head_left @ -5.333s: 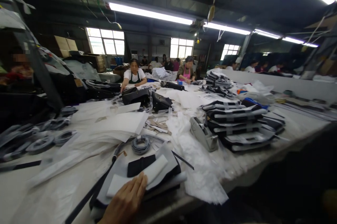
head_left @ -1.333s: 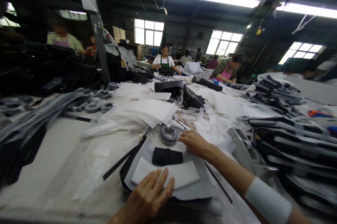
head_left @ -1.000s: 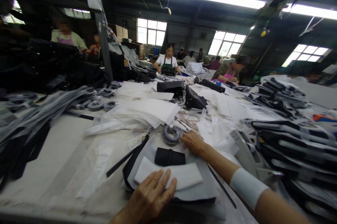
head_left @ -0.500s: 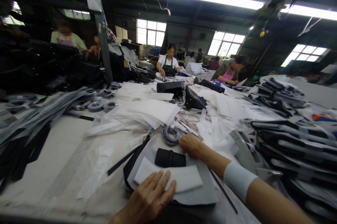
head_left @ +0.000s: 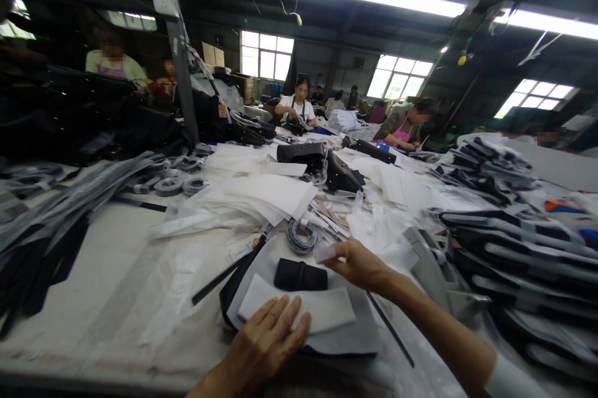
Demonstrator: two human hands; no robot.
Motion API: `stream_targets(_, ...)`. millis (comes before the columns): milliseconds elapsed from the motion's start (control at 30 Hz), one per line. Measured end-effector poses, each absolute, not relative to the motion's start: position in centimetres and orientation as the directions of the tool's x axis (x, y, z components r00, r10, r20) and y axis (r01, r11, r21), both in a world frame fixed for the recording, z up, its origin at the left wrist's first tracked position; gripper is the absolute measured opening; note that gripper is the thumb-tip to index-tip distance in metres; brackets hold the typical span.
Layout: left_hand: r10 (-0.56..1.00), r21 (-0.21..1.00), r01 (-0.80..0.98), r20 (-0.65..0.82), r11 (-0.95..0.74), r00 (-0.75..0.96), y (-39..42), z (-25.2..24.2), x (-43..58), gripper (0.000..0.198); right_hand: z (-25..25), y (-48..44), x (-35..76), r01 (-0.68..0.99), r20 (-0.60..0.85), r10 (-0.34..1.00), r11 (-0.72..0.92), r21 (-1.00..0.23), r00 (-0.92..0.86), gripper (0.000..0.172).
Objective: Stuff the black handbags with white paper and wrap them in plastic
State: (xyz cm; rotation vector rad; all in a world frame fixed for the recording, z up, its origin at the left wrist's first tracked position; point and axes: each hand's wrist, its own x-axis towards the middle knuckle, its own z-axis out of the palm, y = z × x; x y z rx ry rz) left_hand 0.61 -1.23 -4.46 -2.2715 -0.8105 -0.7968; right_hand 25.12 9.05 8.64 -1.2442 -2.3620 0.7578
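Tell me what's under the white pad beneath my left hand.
The white pad lies on grey sheeting, with black material showing along the sheeting's left edge. Whatever else the pad and left hand cover can't be seen.

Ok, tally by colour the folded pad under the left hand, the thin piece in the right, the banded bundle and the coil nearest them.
Whitish: 2 (folded pad, thin piece in right hand)
Black: 1 (banded bundle)
Greyish: 1 (coil)
Total: 4

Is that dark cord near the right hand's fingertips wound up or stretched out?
Wound up: the dark cord lies in a round, many-looped ring.
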Motion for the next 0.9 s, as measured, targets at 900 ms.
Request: stream_targets(900, 0.62, 0.323, 0.53, 0.441, -0.784, 0.648, -1.1, 0.5, 3.5, 0.046, 1.5, -2.2, 25.8, 0.511, 0.489, 0.597, 0.8, -0.313, -0.636, 0.027)
